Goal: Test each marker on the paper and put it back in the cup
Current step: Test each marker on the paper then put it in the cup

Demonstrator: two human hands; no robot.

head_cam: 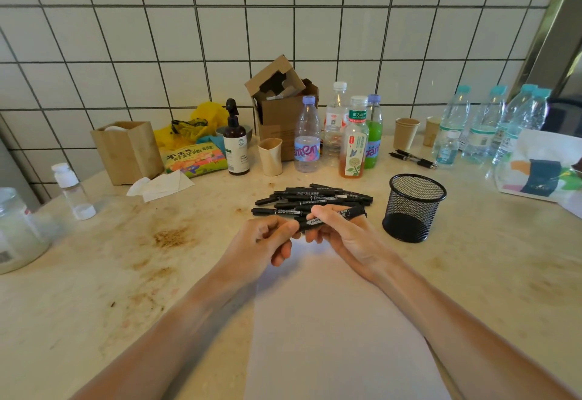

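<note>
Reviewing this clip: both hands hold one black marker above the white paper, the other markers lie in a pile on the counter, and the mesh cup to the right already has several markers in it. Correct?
Not quite. The head view shows the mesh cup empty; no marker stands in it. The rest holds: the left hand and right hand hold one black marker above the white paper, and the other markers lie piled on the counter.

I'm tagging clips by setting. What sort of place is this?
Probably a shared pantry or break-room counter: white tiled wall, stained stone counter, a crowd of drink bottles and paper cups.
</note>
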